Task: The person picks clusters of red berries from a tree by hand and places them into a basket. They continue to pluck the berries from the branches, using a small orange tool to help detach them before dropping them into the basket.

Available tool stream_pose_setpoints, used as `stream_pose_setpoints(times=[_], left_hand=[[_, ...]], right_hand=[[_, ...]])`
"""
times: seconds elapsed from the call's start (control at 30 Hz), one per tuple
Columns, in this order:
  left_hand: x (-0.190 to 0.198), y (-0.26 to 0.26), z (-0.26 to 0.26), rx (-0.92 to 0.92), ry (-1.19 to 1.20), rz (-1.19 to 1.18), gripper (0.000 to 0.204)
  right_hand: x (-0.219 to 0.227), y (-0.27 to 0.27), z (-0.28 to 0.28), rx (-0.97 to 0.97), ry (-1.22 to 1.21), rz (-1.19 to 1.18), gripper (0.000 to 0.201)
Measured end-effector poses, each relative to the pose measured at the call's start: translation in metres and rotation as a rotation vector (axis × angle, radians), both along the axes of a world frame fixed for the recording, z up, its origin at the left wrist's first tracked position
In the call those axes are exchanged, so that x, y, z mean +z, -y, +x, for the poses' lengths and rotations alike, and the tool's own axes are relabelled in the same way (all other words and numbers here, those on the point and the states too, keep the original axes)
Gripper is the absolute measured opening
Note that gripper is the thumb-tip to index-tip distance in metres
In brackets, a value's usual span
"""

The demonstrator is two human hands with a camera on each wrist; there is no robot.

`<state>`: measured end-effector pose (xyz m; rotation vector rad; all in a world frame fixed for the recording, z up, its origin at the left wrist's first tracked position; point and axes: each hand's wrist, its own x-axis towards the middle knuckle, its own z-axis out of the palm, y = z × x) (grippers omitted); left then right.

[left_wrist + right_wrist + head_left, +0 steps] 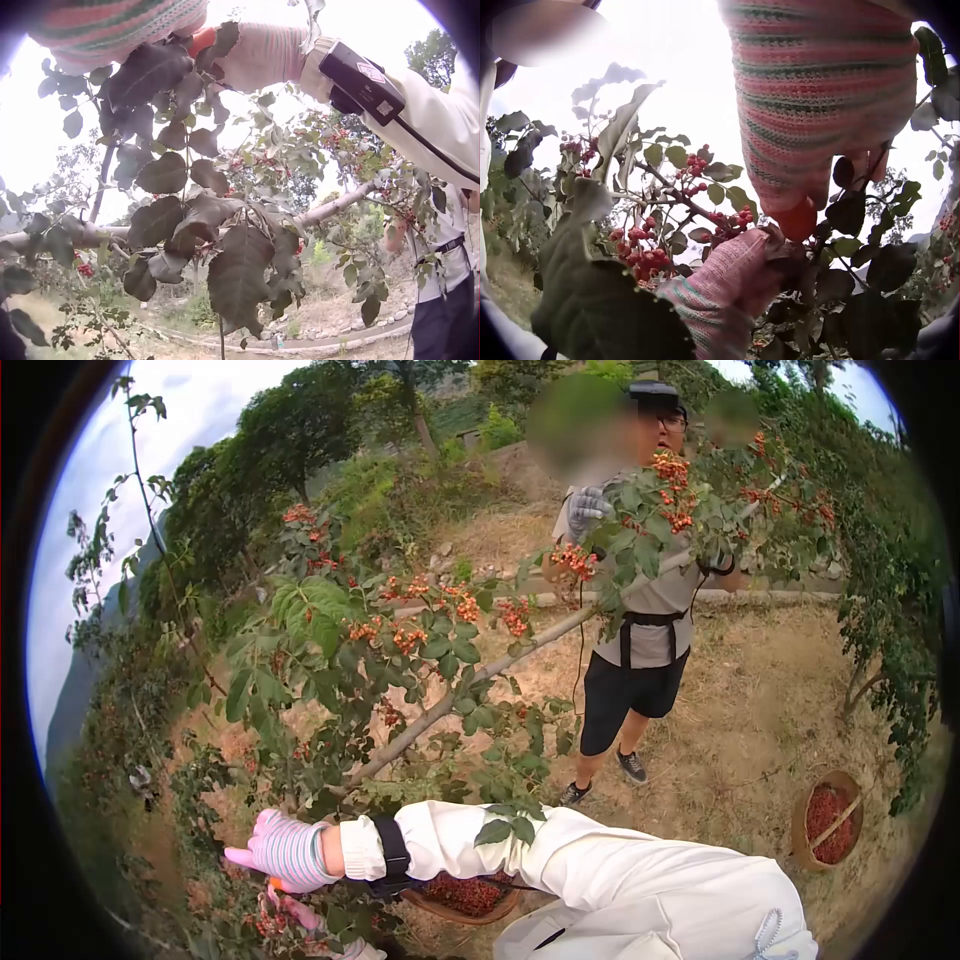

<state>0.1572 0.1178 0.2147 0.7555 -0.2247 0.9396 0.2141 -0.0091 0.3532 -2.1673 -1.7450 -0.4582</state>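
Note:
Both hands wear pink striped knit gloves and meet among leafy twigs with red berries, like Sichuan pepper. My right hand (295, 850) lies just above the left in the head view, one finger pointing left. A smooth orange piece (795, 219) sits at its fingertips. Below it my left hand (718, 292) pinches a leafy twig (780, 244), thumb and finger close to the orange piece. Red berries (641, 259) hang beside the left fingers. Leaves hide part of the right fingers, so I cannot tell what they grip.
A long bare branch (430, 715) slants up to the right past berry clusters (400, 632). Under my right sleeve (450, 840) stands a basket of red berries (465, 897). Another basket (803, 825) rests on the ground at right. A gloved person (640, 590) stands beyond the branch.

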Motion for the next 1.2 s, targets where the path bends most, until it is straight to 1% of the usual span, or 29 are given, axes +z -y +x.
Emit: stream_pose_setpoints(times=[0.03, 0.07, 0.1, 0.13, 0.17, 0.2, 0.23, 0.27, 0.3, 0.37, 0.4, 0.47, 0.5, 0.57, 0.6, 0.63, 0.7, 0.73, 0.77, 0.83, 0.87, 0.9, 0.97, 1.0, 1.07, 1.1, 1.17, 1.2], left_hand=[[-0.010, -0.009, -0.003, -0.073, 0.082, -0.066, 0.046], [-0.015, -0.008, -0.002, -0.141, 0.163, -0.132, 0.046], [-0.022, -0.008, -0.004, -0.189, 0.226, -0.187, 0.046], [-0.026, -0.009, -0.005, -0.218, 0.269, -0.219, 0.046], [-0.030, -0.008, -0.005, -0.239, 0.302, -0.237, 0.046], [-0.033, -0.008, -0.005, -0.250, 0.321, -0.245, 0.046], [-0.035, -0.009, -0.003, -0.264, 0.332, -0.244, 0.046], [-0.037, -0.010, -0.002, -0.272, 0.337, -0.237, 0.046], [-0.038, -0.011, -0.004, -0.279, 0.339, -0.226, 0.046], [-0.041, -0.012, -0.003, -0.286, 0.337, -0.217, 0.046], [-0.043, -0.012, -0.004, -0.290, 0.333, -0.213, 0.046], [-0.045, -0.012, -0.006, -0.294, 0.329, -0.210, 0.046], [-0.046, -0.013, -0.006, -0.296, 0.331, -0.205, 0.046], [-0.046, -0.015, -0.008, -0.302, 0.327, -0.198, 0.046], [-0.047, -0.016, -0.008, -0.302, 0.326, -0.195, 0.046], [-0.048, -0.015, -0.008, -0.307, 0.324, -0.192, 0.046], [-0.049, -0.016, -0.007, -0.305, 0.320, -0.187, 0.046], [-0.048, -0.019, -0.008, -0.301, 0.314, -0.181, 0.046], [-0.048, -0.018, -0.007, -0.301, 0.314, -0.179, 0.046], [-0.050, -0.020, -0.006, -0.303, 0.311, -0.174, 0.046], [-0.051, -0.020, -0.006, -0.306, 0.310, -0.173, 0.046], [-0.052, -0.020, -0.006, -0.306, 0.312, -0.172, 0.046], [-0.053, -0.020, -0.006, -0.305, 0.310, -0.169, 0.046], [-0.053, -0.020, -0.005, -0.307, 0.310, -0.169, 0.046], [-0.054, -0.019, -0.006, -0.309, 0.308, -0.165, 0.046], [-0.054, -0.020, -0.006, -0.308, 0.307, -0.164, 0.046], [-0.055, -0.019, -0.006, -0.315, 0.308, -0.160, 0.046], [-0.055, -0.020, -0.006, -0.319, 0.309, -0.159, 0.046]], right_hand=[[-0.003, -0.002, 0.002, 0.010, -0.044, 0.054, 0.062], [0.005, 0.002, 0.001, 0.009, -0.058, 0.036, 0.060], [0.004, 0.002, 0.006, 0.039, -0.134, 0.088, 0.058], [-0.005, -0.003, 0.017, 0.156, -0.223, 0.215, 0.056], [0.001, -0.001, 0.015, 0.122, -0.327, 0.172, 0.055], [0.001, -0.002, 0.015, 0.078, -0.388, 0.192, 0.054], [-0.003, -0.004, 0.018, 0.085, -0.512, 0.266, 0.052], [-0.006, -0.003, 0.020, 0.096, -0.537, 0.340, 0.050], [-0.004, -0.001, 0.020, 0.030, -0.601, 0.329, 0.049], [0.005, 0.006, 0.015, -0.089, -0.652, 0.306, 0.049], [0.000, 0.004, 0.019, -0.083, -0.661, 0.307, 0.049], [-0.013, -0.001, 0.028, 0.079, -0.558, 0.350, 0.049], [-0.008, 0.000, 0.026, 0.083, -0.562, 0.351, 0.049], [0.001, 0.003, 0.019, 0.102, -0.434, 0.203, 0.047], [0.003, 0.004, 0.020, 0.144, -0.286, 0.204, 0.049], [0.005, 0.006, 0.022, 0.148, -0.294, 0.206, 0.049], [0.005, 0.011, 0.024, 0.351, -0.081, 0.185, 0.048], [0.002, 0.011, 0.026, 0.398, -0.127, 0.160, 0.050], [0.000, 0.011, 0.026, 0.403, -0.128, 0.159, 0.050], [-0.002, 0.011, 0.024, 0.390, 0.037, 0.170, 0.053], [-0.008, 0.008, 0.026, 0.413, 0.128, 0.218, 0.054], [-0.006, 0.008, 0.024, 0.412, 0.126, 0.220, 0.054], [0.000, 0.008, 0.019, 0.303, 0.001, 0.135, 0.057], [0.003, 0.008, 0.018, 0.303, 0.000, 0.136, 0.057], [0.007, 0.006, 0.014, 0.068, -0.156, 0.043, 0.062], [0.007, 0.003, 0.015, 0.065, -0.161, 0.047, 0.062], [0.006, -0.002, 0.021, 0.140, -0.244, -0.039, 0.064], [0.007, -0.001, 0.022, 0.137, -0.247, -0.037, 0.064]])
